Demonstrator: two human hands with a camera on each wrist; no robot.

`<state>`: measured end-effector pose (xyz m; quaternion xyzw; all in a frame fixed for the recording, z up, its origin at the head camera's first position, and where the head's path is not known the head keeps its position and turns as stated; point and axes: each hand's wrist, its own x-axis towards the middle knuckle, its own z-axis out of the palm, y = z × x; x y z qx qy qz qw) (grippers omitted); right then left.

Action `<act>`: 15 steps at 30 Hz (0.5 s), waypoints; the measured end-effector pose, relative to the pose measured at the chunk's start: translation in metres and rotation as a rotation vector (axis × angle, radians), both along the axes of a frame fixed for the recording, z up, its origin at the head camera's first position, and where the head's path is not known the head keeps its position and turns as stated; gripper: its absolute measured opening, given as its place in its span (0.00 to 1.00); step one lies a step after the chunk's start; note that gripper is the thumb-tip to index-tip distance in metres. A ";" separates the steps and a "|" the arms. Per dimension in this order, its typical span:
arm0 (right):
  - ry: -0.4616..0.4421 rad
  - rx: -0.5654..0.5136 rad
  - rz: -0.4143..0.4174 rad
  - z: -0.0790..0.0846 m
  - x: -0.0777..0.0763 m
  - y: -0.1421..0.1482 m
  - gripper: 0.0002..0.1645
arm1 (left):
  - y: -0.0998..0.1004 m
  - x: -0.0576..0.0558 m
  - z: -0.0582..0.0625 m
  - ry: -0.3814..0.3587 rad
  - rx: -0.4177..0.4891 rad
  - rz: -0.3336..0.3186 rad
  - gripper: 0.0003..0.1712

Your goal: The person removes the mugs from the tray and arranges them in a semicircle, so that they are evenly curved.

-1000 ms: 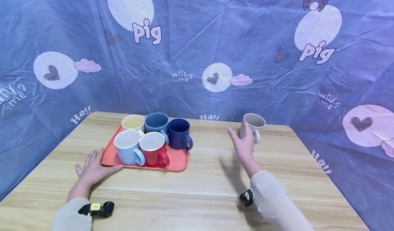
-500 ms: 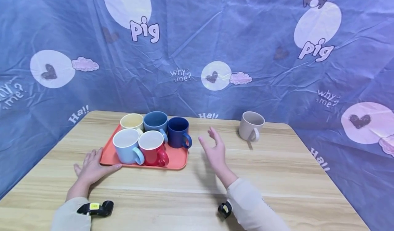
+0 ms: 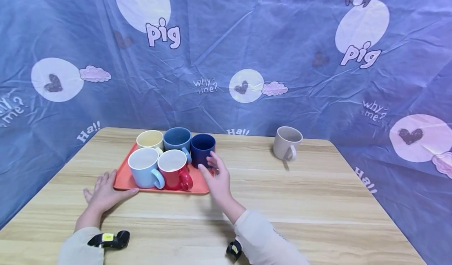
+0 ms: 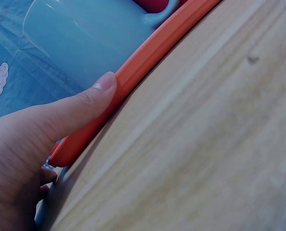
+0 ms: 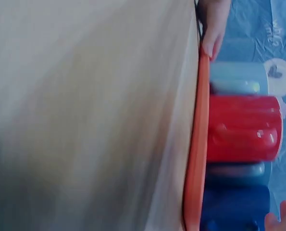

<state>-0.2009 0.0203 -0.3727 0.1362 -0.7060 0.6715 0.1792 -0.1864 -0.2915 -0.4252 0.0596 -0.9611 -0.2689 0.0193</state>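
An orange-red tray [image 3: 198, 183] bears several mugs. A light blue mug [image 3: 144, 175] and a red mug [image 3: 171, 178] stand at its front. Behind them are a cream mug [image 3: 142, 140], a grey-blue mug [image 3: 173, 144] and a navy mug [image 3: 200, 154]. My left hand [image 3: 102, 196] rests at the tray's front left corner, thumb laid on the front rim, other fingers spread beside the left edge. Fingers apart, my right hand [image 3: 220, 183] is at the tray's right end, beside the navy mug and hiding its handle; whether it touches the mug I cannot tell.
A grey mug [image 3: 284, 147] stands upright by itself at the back right of the wooden table [image 3: 318, 202]. Behind the table hangs a blue printed cloth [image 3: 212, 41].
My right hand has moved left, from in front of the grey mug to the tray's right end, holding nothing. The left hand stays at the tray corner.
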 end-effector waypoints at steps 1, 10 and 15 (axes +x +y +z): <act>-0.007 -0.006 0.008 -0.001 0.001 -0.003 0.29 | 0.000 0.000 0.000 0.004 0.000 0.000 0.66; -0.100 -0.033 0.021 -0.013 0.007 -0.032 0.27 | 0.000 0.000 -0.003 0.005 0.005 0.010 0.67; -0.089 -0.040 -0.004 -0.022 0.007 -0.044 0.24 | 0.000 0.000 -0.004 0.008 0.008 0.009 0.67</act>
